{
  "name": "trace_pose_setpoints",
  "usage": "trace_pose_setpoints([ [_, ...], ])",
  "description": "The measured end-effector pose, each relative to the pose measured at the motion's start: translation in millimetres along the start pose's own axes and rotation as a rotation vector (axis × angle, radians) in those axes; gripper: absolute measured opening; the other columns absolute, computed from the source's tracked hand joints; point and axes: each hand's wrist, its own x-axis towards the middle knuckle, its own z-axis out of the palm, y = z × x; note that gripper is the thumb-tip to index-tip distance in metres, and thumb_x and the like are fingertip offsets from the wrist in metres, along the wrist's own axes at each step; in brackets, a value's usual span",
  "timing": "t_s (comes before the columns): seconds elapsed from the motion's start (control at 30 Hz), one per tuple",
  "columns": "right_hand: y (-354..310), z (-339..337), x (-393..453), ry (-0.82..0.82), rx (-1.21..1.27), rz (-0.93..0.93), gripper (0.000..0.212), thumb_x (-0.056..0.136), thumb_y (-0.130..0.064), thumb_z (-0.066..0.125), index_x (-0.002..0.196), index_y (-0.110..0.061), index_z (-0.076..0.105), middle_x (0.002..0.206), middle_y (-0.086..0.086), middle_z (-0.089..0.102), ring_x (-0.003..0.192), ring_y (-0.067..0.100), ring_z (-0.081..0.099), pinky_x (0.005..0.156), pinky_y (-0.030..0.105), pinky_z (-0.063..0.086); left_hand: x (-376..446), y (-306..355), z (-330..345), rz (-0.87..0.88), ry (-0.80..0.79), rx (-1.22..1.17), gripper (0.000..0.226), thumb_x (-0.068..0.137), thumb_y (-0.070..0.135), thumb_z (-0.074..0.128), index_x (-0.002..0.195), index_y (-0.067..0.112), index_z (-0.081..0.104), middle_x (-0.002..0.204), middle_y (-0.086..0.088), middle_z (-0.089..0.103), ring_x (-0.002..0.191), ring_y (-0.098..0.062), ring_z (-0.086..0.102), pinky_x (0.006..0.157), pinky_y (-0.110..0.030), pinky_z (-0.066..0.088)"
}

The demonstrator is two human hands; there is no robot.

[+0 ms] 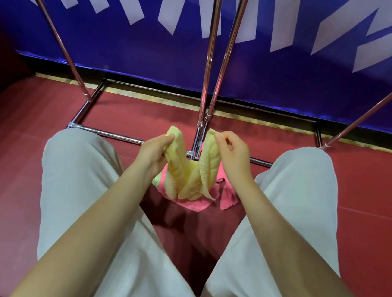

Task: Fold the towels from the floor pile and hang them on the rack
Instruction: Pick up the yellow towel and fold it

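Note:
A yellow towel (193, 174) hangs in a V between my two hands, low over the floor. My left hand (153, 151) pinches its left corner and my right hand (232, 152) pinches its right corner. Under it on the red floor lies the pile: a pink towel (191, 203) with a pale green edge (156, 180) showing at the left. The chrome rack (210, 53) stands just beyond, its poles rising out of the top of the view; no towel shows on the visible bars.
My legs in white trousers (78, 172) spread to either side of the pile. The rack's base bars (109, 134) lie on the red floor. A blue banner wall (294, 74) closes off the back.

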Motion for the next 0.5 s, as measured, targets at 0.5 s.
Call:
trace_pose_setpoints([
  [0.5, -13, -9, 5, 0.041, 0.171, 0.046, 0.018, 0.094, -0.015, 0.056, 0.079, -0.007, 0.062, 0.068, -0.007, 0.054, 0.061, -0.003, 0.045, 0.06, 0.012, 0.037, -12, 8, 2, 0.371, 0.137, 0.29, 0.017, 0.096, 0.03, 0.054, 0.083, 0.023, 0.064, 0.09, -0.001, 0.061, 0.086, -0.018, 0.054, 0.079, -0.034, 0.045],
])
